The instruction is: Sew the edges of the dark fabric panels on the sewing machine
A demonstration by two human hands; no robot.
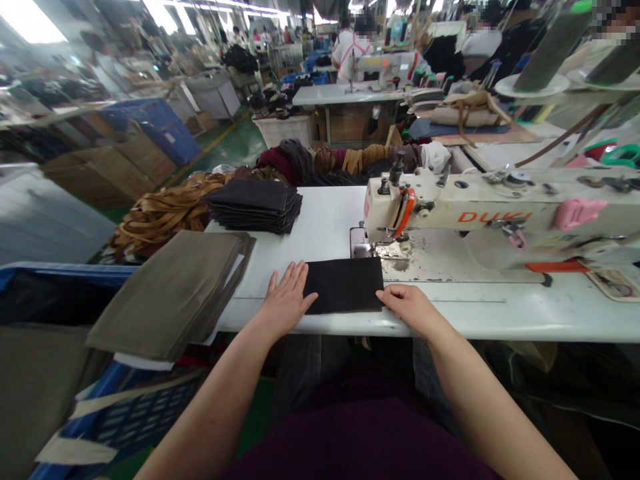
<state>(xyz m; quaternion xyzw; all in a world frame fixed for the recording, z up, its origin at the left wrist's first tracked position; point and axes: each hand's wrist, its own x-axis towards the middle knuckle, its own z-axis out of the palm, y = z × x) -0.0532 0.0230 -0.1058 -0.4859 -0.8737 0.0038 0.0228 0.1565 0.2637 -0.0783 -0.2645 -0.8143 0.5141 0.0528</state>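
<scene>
A black rectangular fabric piece (344, 287) lies flat on the white sewing table (325, 220), its far right corner by the needle area of the sewing machine (480, 213). My left hand (287, 297) rests at the piece's left edge, fingers spread, with the thumb on the fabric. At the lower right edge, my right hand (406, 303) pinches the fabric between thumb and fingers. Beyond my left hand sits a stack of black fabric pieces (255, 203). A pile of olive-grey fabric pieces (170, 287) hangs over the table's left end.
Brown straps (165, 210) and dark red and tan fabric bundles (320, 160) heap along the table's far side. A blue crate (125, 407) stands at the lower left. Thread cones (550, 53) rise at the right. Several people work at other machines behind.
</scene>
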